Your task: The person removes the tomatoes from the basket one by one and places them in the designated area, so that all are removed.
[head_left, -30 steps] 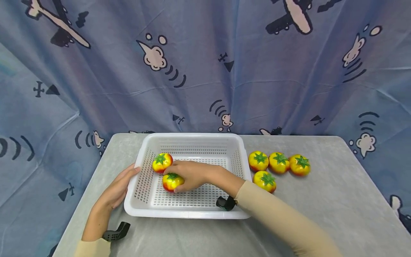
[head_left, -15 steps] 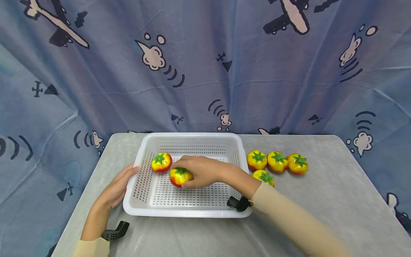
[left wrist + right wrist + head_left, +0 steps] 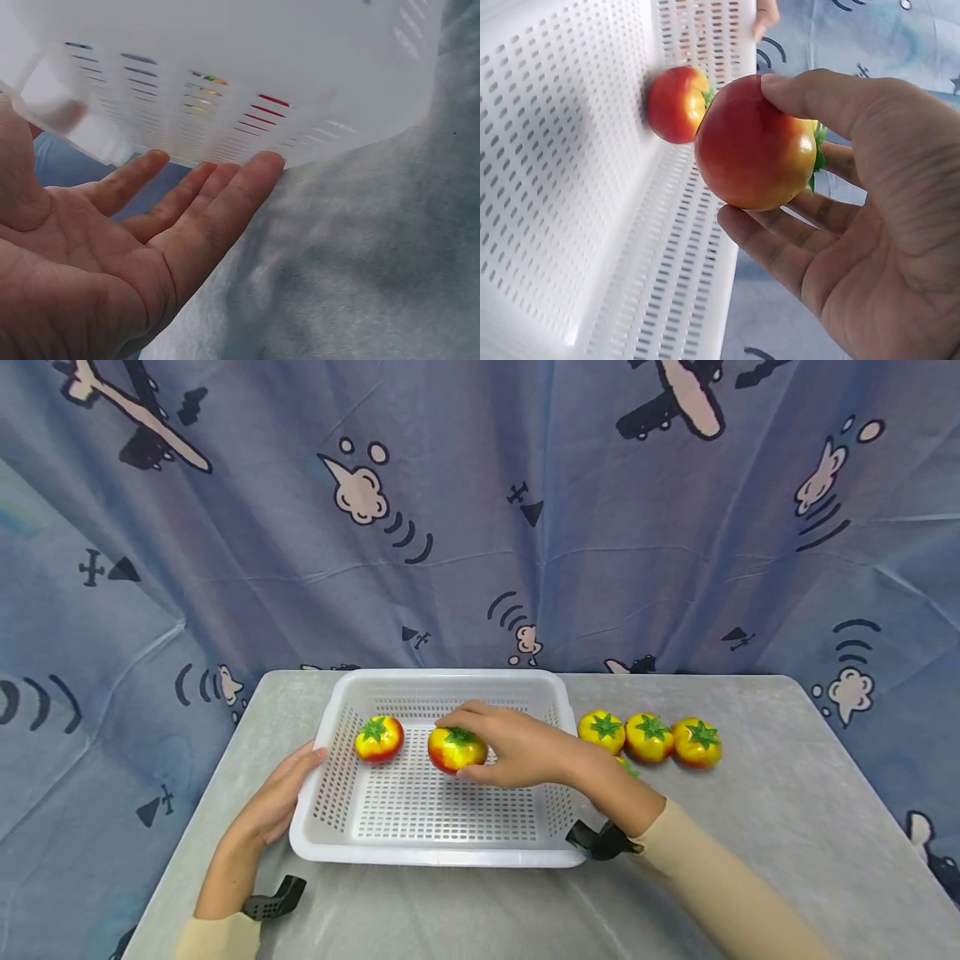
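Note:
A white perforated plastic basket point(image 3: 438, 860) stands on the grey tabletop. Between the thumb and fingers of my right hand point(image 3: 517, 745) is a red-and-yellow tomato point(image 3: 454, 752) with a green leafy top, held over the basket's middle. In the right wrist view this tomato point(image 3: 754, 146) appears raised above the basket floor. Another tomato point(image 3: 379, 739) of the same kind lies inside, near the left wall. My left hand point(image 3: 273, 797) grips the basket's left rim, thumb over the edge. Its fingers point(image 3: 214, 217) reach along the outer wall in the left wrist view.
Right of the basket, a row of three tomatoes point(image 3: 649, 737) lies on the tabletop point(image 3: 780, 827). One more tomato point(image 3: 624, 763) is mostly hidden behind my right forearm. A blue patterned curtain point(image 3: 465, 527) hangs behind the table.
My right hand has carried the tomato up and to the right, away from the other one in the basket. The left hand keeps its place on the rim.

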`<state>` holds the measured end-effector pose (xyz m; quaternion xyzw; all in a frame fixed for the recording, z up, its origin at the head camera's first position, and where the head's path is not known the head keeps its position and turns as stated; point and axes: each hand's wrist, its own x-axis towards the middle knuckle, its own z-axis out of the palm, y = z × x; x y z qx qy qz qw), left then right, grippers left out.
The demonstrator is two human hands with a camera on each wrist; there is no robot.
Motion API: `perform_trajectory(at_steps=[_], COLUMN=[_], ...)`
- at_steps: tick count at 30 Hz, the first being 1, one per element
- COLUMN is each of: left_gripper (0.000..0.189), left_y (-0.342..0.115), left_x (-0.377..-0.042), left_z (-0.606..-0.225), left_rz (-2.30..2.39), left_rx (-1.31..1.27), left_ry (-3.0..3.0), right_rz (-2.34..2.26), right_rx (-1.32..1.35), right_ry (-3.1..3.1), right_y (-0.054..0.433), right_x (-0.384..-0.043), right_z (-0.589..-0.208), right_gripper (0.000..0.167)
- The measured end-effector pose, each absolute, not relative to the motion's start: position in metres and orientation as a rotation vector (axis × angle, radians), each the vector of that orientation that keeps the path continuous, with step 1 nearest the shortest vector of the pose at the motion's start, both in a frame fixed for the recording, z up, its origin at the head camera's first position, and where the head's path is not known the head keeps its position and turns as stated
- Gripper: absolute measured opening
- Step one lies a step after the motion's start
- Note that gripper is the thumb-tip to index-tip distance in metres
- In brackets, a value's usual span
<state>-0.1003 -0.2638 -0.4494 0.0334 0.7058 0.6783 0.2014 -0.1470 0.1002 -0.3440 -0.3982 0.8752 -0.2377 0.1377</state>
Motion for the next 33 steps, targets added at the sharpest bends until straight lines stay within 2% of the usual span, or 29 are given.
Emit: perform_trajectory(at_steps=[18, 25, 33], left_gripper=[0.066, 0.066, 0.066], left_y=[-0.254, -0.253, -0.252], left_x=[-0.095, -0.092, -0.094], left_z=[-0.452, -0.457, -0.455], left_rz=[1.930, 1.938, 1.928], left_rx=[0.114, 0.064, 0.070], left_ry=[2.086, 2.090, 2.112], right_rz=[-0.862, -0.959, -1.005], right_rx=[-0.964, -0.903, -0.848], right_ry=[2.738, 2.801, 2.907], right_y=[0.167, 0.180, 0.194], right_x=[-0.126, -0.116, -0.109], right_z=[-0.339, -0.347, -0.354], right_gripper=[0.067, 0.070, 0.067])
